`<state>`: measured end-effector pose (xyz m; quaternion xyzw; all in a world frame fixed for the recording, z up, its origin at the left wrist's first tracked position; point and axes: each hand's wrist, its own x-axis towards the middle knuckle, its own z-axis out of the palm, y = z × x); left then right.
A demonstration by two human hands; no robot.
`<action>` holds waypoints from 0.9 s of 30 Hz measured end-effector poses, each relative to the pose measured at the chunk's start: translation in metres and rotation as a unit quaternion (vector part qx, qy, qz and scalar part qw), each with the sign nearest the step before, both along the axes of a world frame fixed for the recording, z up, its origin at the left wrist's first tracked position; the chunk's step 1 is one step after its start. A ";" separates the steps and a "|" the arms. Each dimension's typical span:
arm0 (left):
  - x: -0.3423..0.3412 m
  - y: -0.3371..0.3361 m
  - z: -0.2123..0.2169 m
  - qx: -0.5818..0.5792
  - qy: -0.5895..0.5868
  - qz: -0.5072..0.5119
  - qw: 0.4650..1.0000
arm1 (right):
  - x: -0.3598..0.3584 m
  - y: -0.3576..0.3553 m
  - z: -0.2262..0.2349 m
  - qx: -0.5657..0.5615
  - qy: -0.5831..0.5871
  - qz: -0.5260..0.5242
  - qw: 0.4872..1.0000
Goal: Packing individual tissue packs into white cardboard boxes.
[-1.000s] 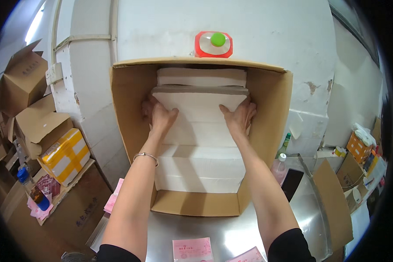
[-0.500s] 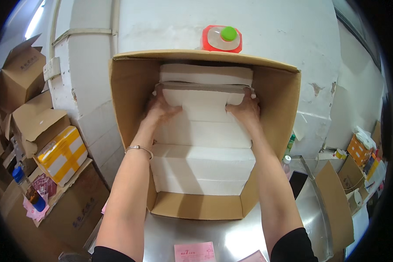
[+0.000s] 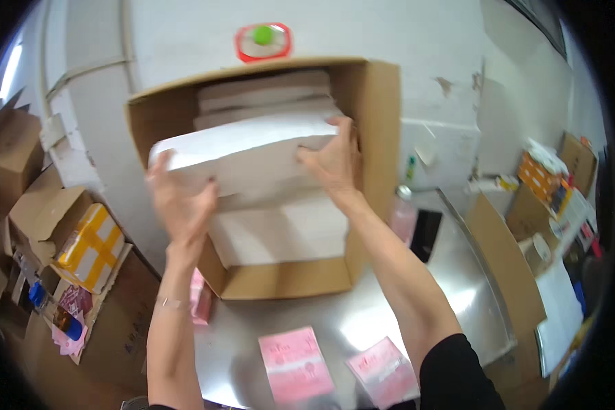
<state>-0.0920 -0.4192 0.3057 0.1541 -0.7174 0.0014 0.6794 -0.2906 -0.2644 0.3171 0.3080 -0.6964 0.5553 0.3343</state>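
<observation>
A large brown cardboard carton (image 3: 287,281) lies open on a shiny metal table (image 3: 403,307), with flat white boxes stacked inside it. I hold one flat white box (image 3: 246,154) lifted partly out of the carton and tilted. My left hand (image 3: 181,205) grips its left end and my right hand (image 3: 331,160) grips its right end. More white boxes (image 3: 280,229) remain in the carton below and behind it.
Three pink packets (image 3: 294,362) lie on the table near me. Brown cartons (image 3: 20,205) and a yellow-and-white box (image 3: 89,246) pile up on the left. A red holder with a green ball (image 3: 263,37) hangs on the white wall. Cardboard and clutter (image 3: 547,198) stand at right.
Both hands were flat on the stack inside the carton. Now they have pulled one white box out toward me and to the left, and the view has turned.
</observation>
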 end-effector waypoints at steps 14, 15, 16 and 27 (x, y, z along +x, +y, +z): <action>-0.008 0.216 -0.205 0.216 -0.251 -0.220 0.918 | 0.014 0.300 -0.224 0.154 -0.183 -0.088 0.967; -0.014 0.207 -0.224 0.230 -0.290 -0.240 0.897 | 0.011 0.311 -0.233 0.192 -0.223 -0.084 0.952; -0.018 0.199 -0.233 0.242 -0.328 -0.260 0.875 | 0.007 0.322 -0.235 0.211 -0.215 -0.054 0.952; -0.043 0.197 -0.179 0.443 -0.380 -0.278 0.763 | -0.035 0.336 -0.187 0.353 -0.287 0.049 0.889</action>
